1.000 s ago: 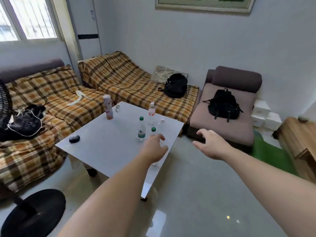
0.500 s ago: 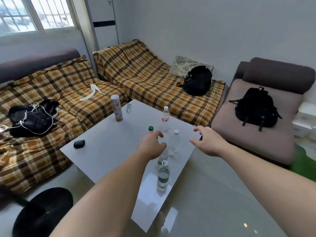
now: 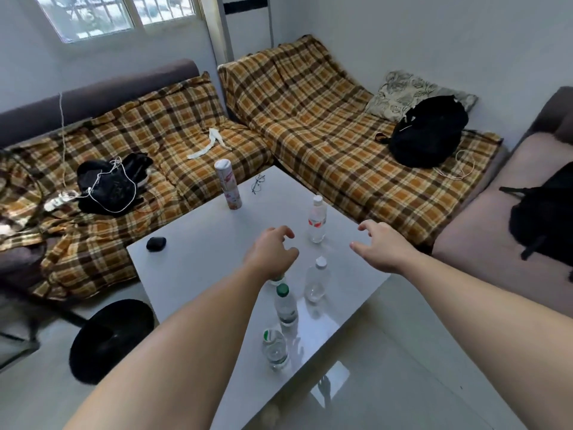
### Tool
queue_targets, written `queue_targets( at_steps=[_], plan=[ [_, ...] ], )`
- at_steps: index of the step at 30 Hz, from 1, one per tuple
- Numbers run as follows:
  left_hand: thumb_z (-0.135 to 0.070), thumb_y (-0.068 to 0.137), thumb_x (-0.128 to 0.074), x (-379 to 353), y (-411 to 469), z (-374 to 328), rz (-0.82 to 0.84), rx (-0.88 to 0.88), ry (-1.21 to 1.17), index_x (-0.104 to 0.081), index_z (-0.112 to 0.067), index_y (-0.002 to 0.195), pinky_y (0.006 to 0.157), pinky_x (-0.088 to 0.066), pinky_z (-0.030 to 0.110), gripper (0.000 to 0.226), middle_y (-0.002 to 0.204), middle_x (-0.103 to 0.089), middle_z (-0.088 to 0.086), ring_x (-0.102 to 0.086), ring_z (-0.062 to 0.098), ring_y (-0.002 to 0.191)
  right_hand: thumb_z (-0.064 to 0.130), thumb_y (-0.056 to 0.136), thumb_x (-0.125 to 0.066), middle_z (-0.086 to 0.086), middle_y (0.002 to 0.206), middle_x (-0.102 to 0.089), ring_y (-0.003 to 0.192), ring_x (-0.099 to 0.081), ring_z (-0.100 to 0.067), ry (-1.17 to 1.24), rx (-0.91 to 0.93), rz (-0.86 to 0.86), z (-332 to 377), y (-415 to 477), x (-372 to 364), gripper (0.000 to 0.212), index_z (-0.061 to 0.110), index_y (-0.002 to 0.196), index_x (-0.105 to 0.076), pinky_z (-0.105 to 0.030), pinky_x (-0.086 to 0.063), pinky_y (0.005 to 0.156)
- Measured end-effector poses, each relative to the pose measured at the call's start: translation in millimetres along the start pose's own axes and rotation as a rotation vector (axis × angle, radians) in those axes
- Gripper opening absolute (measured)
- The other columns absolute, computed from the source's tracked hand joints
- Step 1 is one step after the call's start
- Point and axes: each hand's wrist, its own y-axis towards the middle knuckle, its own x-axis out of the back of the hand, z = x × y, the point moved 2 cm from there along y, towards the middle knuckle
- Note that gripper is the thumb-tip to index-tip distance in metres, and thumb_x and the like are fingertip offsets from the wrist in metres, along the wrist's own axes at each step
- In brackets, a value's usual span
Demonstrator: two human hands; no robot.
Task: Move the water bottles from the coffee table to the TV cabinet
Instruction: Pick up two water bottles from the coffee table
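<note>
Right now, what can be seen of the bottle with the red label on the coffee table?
The red-label bottle is small, of clear plastic, with a white cap and a red and white label round its upper body. It looks mostly empty, though its contents are hard to judge. It stands upright on the white coffee table, nearest the plaid sofa, apart from the other bottles. Neither the left hand nor the right hand touches it.

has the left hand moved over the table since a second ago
Yes. The left hand has gone farther over the coffee table, past the green-capped bottle, toward the red-labelled bottle.
</note>
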Motion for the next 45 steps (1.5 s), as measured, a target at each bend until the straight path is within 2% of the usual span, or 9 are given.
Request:
queue_targets(
  at_steps=[5, 9, 12, 17, 26, 30, 35, 41, 45],
  plan=[
    [-0.035, 0.083, -0.057, -18, 46, -9, 0.006, 0.036, 0.036, -0.051, -0.029, 0.119, 0.088, -0.050, 0.042, 0.037, 0.120, -0.053, 0.002, -0.052, 0.022, 0.105, 0.048, 0.089, -0.053, -0.007, 0.147, -0.038, 0.120, -0.051, -0.024, 0.015, 0.072, 0.053, -6, 57, 0, 0.059, 0.021, 0.140, -0.039, -0.031, -0.043, 0.082],
    [-0.033, 0.084, -0.057, -31, 102, -13, 0.007, 0.038, 0.012, -0.050, -0.028, 0.122, 0.084, -0.047, 0.035, 0.038, 0.121, -0.052, 0.003, -0.051, 0.021, 0.104, 0.048, 0.089, -0.053, -0.006, 0.145, -0.039, 0.116, -0.052, -0.023, 0.014, 0.083, 0.071, -4, 110, -7, 0.059, 0.021, 0.140, -0.039, -0.033, -0.046, 0.081],
    [-0.032, 0.084, -0.056, -43, 148, -12, 0.022, 0.046, -0.016, -0.049, -0.026, 0.124, 0.087, -0.047, 0.040, 0.041, 0.124, -0.051, 0.004, -0.050, 0.024, 0.106, 0.044, 0.090, -0.054, -0.008, 0.143, -0.040, 0.114, -0.053, -0.024, 0.021, 0.056, 0.060, -4, 151, -16, 0.056, 0.019, 0.138, -0.040, -0.033, -0.045, 0.081],
    [-0.030, 0.082, -0.055, -51, 198, 22, 0.047, 0.137, 0.011, -0.047, -0.026, 0.125, 0.092, -0.046, 0.047, 0.044, 0.124, -0.050, 0.005, -0.050, 0.028, 0.109, 0.043, 0.089, -0.053, -0.006, 0.149, -0.036, 0.122, -0.051, -0.026, -0.062, 0.043, 0.132, 1, 211, -40, 0.058, 0.020, 0.140, -0.039, -0.044, -0.048, 0.096],
    [-0.040, 0.077, -0.063, -70, 210, 88, 0.302, 0.370, 0.269, -0.035, -0.038, 0.135, 0.083, -0.045, 0.042, 0.064, 0.134, -0.038, 0.000, -0.047, 0.029, 0.112, 0.032, 0.089, -0.050, -0.006, 0.153, -0.026, 0.129, -0.044, -0.032, -0.200, 0.133, 0.249, 33, 290, -75, 0.060, 0.023, 0.145, -0.031, -0.047, -0.045, 0.097],
    [-0.036, 0.085, -0.053, -83, 207, 104, 0.430, 0.421, 0.342, -0.036, -0.028, 0.136, 0.086, -0.046, 0.043, 0.054, 0.134, -0.039, 0.002, -0.052, 0.030, 0.109, 0.030, 0.092, -0.046, -0.006, 0.154, -0.019, 0.127, -0.043, -0.036, -0.306, 0.120, 0.304, 35, 305, -92, 0.060, 0.026, 0.148, -0.024, -0.050, -0.045, 0.097],
    [-0.021, 0.085, -0.054, -85, 208, 116, 0.512, 0.402, 0.368, -0.048, -0.016, 0.127, 0.089, -0.048, 0.040, 0.043, 0.128, -0.053, 0.007, -0.055, 0.030, 0.112, 0.026, 0.092, -0.047, -0.010, 0.142, -0.031, 0.108, -0.054, -0.034, -0.307, 0.104, 0.246, 34, 314, -103, 0.052, 0.023, 0.142, -0.033, -0.046, -0.051, 0.083],
    [-0.010, 0.081, -0.053, -80, 213, 119, 0.424, 0.397, 0.317, -0.053, -0.012, 0.112, 0.076, -0.054, 0.038, 0.031, 0.111, -0.057, 0.009, -0.060, 0.030, 0.089, 0.012, 0.088, -0.053, -0.016, 0.122, -0.039, 0.079, -0.051, -0.033, -0.258, 0.074, 0.183, 30, 315, -105, 0.030, 0.013, 0.118, -0.049, -0.039, -0.044, 0.068],
    [-0.009, 0.080, -0.053, -75, 222, 108, 0.244, 0.322, 0.207, -0.056, -0.013, 0.101, 0.074, -0.048, 0.034, 0.022, 0.108, -0.054, 0.006, -0.055, 0.029, 0.089, 0.006, 0.086, -0.048, -0.015, 0.119, -0.042, 0.083, -0.052, -0.032, -0.220, 0.065, 0.198, 22, 314, -103, 0.024, 0.013, 0.107, -0.056, -0.037, -0.045, 0.074]
  ],
)
